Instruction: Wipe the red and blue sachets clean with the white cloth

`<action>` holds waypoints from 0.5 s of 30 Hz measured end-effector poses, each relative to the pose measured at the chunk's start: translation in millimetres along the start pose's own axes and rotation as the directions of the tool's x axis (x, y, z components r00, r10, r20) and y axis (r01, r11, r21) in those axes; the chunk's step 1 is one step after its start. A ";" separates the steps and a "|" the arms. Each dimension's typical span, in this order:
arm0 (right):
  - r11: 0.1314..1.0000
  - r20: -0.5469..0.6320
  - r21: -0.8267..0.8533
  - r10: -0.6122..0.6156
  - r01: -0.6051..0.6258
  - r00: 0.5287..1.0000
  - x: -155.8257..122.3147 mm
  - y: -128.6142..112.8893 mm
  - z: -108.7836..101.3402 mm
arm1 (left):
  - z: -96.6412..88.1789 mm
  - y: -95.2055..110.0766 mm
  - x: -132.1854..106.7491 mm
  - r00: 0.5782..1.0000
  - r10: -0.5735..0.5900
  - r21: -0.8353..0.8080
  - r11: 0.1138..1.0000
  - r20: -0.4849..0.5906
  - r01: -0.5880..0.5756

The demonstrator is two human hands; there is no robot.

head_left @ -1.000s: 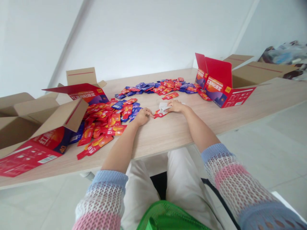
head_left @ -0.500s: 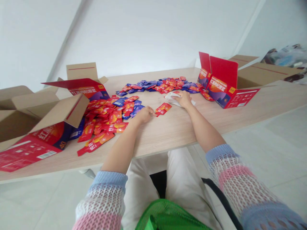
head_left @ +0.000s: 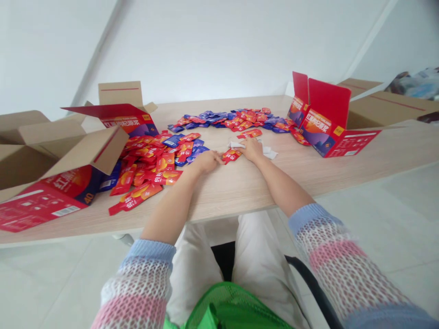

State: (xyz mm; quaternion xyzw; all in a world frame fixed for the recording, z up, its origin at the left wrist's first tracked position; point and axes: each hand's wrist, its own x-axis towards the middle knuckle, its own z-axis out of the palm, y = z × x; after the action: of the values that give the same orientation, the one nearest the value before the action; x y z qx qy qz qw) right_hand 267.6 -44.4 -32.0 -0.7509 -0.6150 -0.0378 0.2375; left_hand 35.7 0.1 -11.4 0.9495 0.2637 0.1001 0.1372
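Observation:
On the tabletop in front of me lies a red sachet with an orange fruit print. My left hand is closed at its left corner, the fingertips pinching or pressing the edge. My right hand is wrapped over a white cloth and presses it against the sachet's right end, partly covering it. Just beyond the cloth rests another red sachet. Left of my left hand is a heap of red and blue sachets.
A curved row of blue and red sachets lies at the back of the table. Open red cartons stand at the near left, the far left and the right. The table's front edge runs above my knees.
My right hand has brought the cloth left and toward me, onto the sachet. The red sachet behind it is now uncovered. My left hand has stayed at the sachet's corner.

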 end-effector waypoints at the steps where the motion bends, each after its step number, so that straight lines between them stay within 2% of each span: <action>1: 1.000 -0.007 -0.005 0.028 -0.028 1.000 1.2 -0.1 0.7 | 1.2 5.8 0.7 0.999 -0.022 0.049 0.998 -0.040 0.024; 5: 0.981 -0.012 -0.014 0.195 -0.195 0.981 10.5 -5.1 0.2 | 5.8 34.3 3.1 0.975 -0.159 0.212 0.959 -0.155 0.190; 8: 0.946 0.053 -0.016 0.324 -0.324 0.945 22.8 -10.4 -6.0 | 10.0 48.0 4.3 0.950 -0.242 0.272 0.918 -0.195 0.290; 12: 0.903 0.140 -0.015 0.428 -0.430 0.893 34.7 -11.4 -12.9 | 14.1 49.6 3.0 0.942 -0.224 0.286 0.912 -0.251 0.294; 15: 0.890 0.161 0.004 0.450 -0.456 0.879 33.4 -5.1 -12.6 | 14.4 50.0 0.5 0.922 -0.223 0.272 0.910 -0.315 0.313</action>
State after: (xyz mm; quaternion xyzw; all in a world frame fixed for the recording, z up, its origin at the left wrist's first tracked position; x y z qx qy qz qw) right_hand 273.8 -18.6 -7.6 -0.8693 -0.4398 0.0905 0.2067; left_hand 63.5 -43.8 -9.2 0.8898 0.4219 0.1685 -0.0429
